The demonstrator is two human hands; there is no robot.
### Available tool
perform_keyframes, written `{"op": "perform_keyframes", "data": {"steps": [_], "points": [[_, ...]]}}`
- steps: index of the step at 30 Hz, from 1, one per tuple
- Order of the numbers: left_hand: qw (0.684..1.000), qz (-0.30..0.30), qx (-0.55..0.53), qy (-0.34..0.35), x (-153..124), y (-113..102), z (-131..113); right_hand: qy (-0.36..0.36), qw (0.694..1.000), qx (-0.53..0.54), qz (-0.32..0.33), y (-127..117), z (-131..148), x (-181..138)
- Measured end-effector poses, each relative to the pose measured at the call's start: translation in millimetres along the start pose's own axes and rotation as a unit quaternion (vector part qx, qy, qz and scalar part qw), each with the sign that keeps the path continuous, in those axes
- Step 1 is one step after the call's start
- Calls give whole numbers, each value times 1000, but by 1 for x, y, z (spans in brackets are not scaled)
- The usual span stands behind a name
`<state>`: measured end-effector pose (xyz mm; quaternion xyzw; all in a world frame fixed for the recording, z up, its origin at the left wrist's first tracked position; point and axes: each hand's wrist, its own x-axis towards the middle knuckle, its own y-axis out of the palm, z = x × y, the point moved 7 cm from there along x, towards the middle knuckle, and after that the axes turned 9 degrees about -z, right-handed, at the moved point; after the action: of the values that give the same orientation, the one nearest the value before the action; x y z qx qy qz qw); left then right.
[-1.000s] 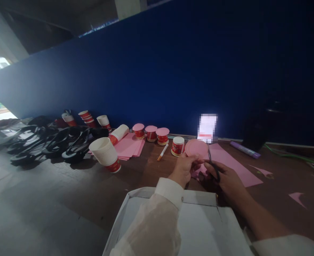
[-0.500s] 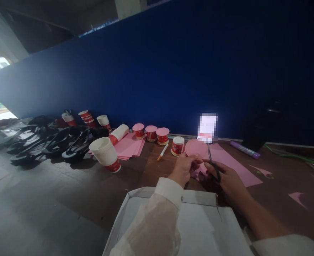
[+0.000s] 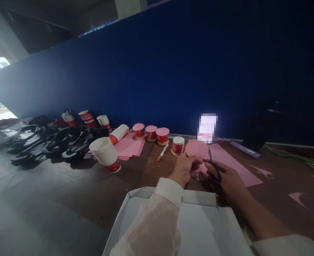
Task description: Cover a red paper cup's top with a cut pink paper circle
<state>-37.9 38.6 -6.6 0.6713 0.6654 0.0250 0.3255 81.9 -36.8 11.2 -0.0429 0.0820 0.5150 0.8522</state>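
My left hand [image 3: 184, 169] pinches a round pink paper disc [image 3: 196, 148] and holds it up over the brown surface. My right hand [image 3: 227, 179] is closed around the black handles of a pair of scissors [image 3: 212, 167], whose blades point up along the disc's right edge. A pink paper sheet [image 3: 234, 167] lies under and beyond both hands. An upside-down red and white paper cup [image 3: 177, 146] stands just left of the disc.
A white cardboard box [image 3: 199, 220] sits under my forearms. Stacked paper cups [image 3: 106, 154], three pink-topped cups [image 3: 151, 133], pink sheets [image 3: 127, 146], a white marker [image 3: 162, 152], a purple tube [image 3: 244, 149], black sandals [image 3: 55, 142] and pink scraps [image 3: 297, 197] lie about. A blue wall [image 3: 173, 71] stands behind.
Almost nothing differs: both hands, the disc and the scissors have held their place, with only a slight shift of the disc.
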Motion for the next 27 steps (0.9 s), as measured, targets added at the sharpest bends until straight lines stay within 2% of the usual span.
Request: {"op": "perform_keyframes", "data": {"steps": [9, 27], "points": [[1000, -10, -1, 2, 3, -4, 0, 9, 999, 31, 8, 3, 3, -3], [999, 18, -12, 32, 14, -6, -1, -23, 999, -32, -12, -3, 7, -2]]}}
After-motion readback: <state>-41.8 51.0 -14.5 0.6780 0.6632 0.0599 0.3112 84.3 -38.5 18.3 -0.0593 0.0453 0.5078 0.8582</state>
